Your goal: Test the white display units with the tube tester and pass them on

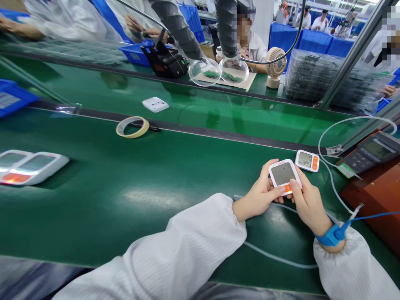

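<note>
Between both hands I hold a white digital monitor (282,171) with a grey screen and orange buttons. My left hand (261,189) grips its left edge, thumb at the orange buttons. On its right side, my right hand (308,198) is closed round it, thumb at the lower right by the buttons. The right wrist wears a blue strap with a cord. Just beyond the right hand, a similar monitor (307,161) lies on the green table (156,166), digits showing on its screen. Fingers behind the held monitor are partly hidden.
A grey handheld meter (371,152) with a clear tube sits at right by an orange-brown box (375,191). A tape roll (133,127), a white device (155,104) and blurred white devices (31,166) lie leftward. Beyond the conveyor stand a fan (275,66) and co-workers.
</note>
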`<state>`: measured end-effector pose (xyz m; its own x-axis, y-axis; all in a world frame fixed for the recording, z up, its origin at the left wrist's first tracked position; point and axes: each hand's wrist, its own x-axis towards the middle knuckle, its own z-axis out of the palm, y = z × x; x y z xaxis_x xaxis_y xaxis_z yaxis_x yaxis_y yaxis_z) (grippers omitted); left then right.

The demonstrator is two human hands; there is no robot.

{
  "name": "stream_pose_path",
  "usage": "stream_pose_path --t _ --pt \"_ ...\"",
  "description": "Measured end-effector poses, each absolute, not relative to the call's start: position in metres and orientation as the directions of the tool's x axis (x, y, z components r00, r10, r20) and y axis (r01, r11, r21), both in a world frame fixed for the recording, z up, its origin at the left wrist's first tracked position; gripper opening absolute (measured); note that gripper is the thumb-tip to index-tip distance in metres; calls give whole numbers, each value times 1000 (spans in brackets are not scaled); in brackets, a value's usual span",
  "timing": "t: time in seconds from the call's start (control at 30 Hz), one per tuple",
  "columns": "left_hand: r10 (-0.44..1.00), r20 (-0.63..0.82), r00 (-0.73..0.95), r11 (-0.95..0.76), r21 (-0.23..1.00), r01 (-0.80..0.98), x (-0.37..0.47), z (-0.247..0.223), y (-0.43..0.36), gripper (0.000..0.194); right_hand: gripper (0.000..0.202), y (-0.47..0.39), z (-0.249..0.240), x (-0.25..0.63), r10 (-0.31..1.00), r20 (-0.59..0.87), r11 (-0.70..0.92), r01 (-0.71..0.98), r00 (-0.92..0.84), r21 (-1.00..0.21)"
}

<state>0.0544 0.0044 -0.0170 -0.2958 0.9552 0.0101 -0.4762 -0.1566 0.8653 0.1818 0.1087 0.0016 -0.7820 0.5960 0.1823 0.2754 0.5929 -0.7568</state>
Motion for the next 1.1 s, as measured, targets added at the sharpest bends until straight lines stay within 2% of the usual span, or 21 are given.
stream_pose_path --t 1.1 --pt "955 -1 -297 -144 874 -465 56 -18 2 86 47 106 4 181 604 162 572 283 -780 -770"
